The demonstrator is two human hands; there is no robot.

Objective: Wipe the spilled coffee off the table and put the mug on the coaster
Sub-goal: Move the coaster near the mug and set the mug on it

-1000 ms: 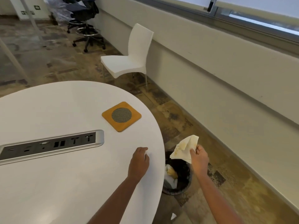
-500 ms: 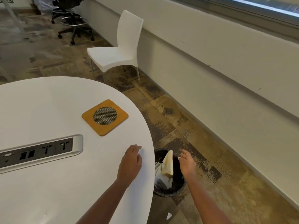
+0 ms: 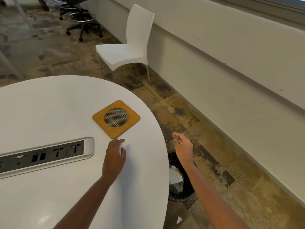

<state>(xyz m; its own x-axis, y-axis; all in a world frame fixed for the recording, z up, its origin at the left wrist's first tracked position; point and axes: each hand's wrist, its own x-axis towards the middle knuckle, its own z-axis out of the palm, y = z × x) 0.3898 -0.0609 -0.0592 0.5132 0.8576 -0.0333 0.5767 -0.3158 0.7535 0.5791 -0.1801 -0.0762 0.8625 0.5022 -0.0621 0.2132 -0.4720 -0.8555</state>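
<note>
A square wooden coaster point(image 3: 100, 119) with a round mesh centre lies on the white table point(image 3: 49, 104) near its right edge, with nothing on it. My left hand point(image 3: 114, 156) rests flat on the tabletop just in front of the coaster, fingers spread. My right hand point(image 3: 183, 146) hovers beyond the table's edge above the floor, fingers apart and empty. Crumpled white tissue point(image 3: 175, 176) lies in the black bin point(image 3: 181, 194) on the floor below that hand. No mug is in view. The tabletop shows no coffee.
A silver socket strip point(image 3: 46, 154) is set into the table at the left. A white chair point(image 3: 127, 52) stands by the wall beyond the table, and a black office chair point(image 3: 80, 22) farther back. A small white scrap point(image 3: 179, 219) lies on the floor.
My right hand let go of the stained tissue into the bin and rose, now empty. My left hand slid forward on the table toward the coaster.
</note>
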